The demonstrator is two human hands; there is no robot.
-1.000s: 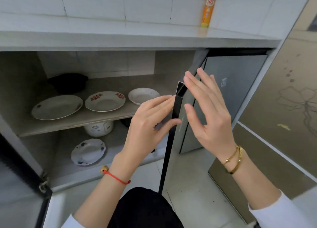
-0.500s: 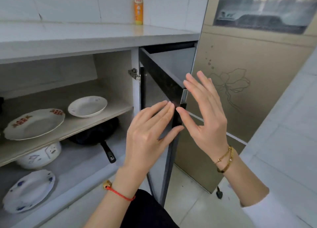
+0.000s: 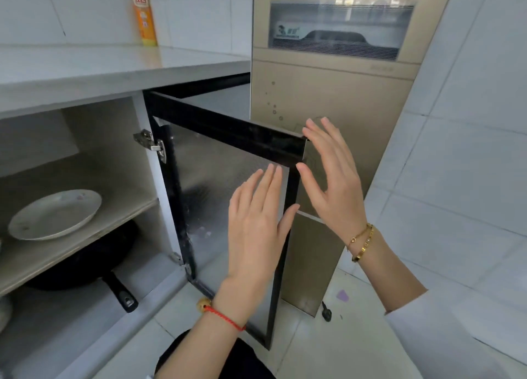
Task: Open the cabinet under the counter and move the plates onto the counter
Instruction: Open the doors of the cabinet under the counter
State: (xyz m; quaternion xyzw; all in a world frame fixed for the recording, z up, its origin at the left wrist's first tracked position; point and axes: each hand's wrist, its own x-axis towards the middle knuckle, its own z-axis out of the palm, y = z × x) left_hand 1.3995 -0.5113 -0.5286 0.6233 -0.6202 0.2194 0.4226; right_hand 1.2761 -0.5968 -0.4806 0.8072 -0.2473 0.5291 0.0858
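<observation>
The cabinet's black-framed glass door (image 3: pixel 228 133) stands swung wide open to the right, under the white counter (image 3: pixel 94 67). My left hand (image 3: pixel 256 224) is flat against the door's inner side near its free edge, fingers spread. My right hand (image 3: pixel 333 173) hovers with straight fingers at the door's upper outer corner, holding nothing. Inside, one white plate (image 3: pixel 54 213) lies on the cabinet's middle shelf (image 3: pixel 128 199). Other plates are out of view to the left.
A black pan (image 3: pixel 85 264) with its handle pointing outward lies on the cabinet floor below the shelf. A yellow bottle (image 3: pixel 144 13) stands on the counter by the tiled wall. A tall gold-coloured appliance (image 3: pixel 342 93) stands right behind the open door.
The door has swung further open to the right with both hands following it. My view has turned right, so most plates have left the frame.
</observation>
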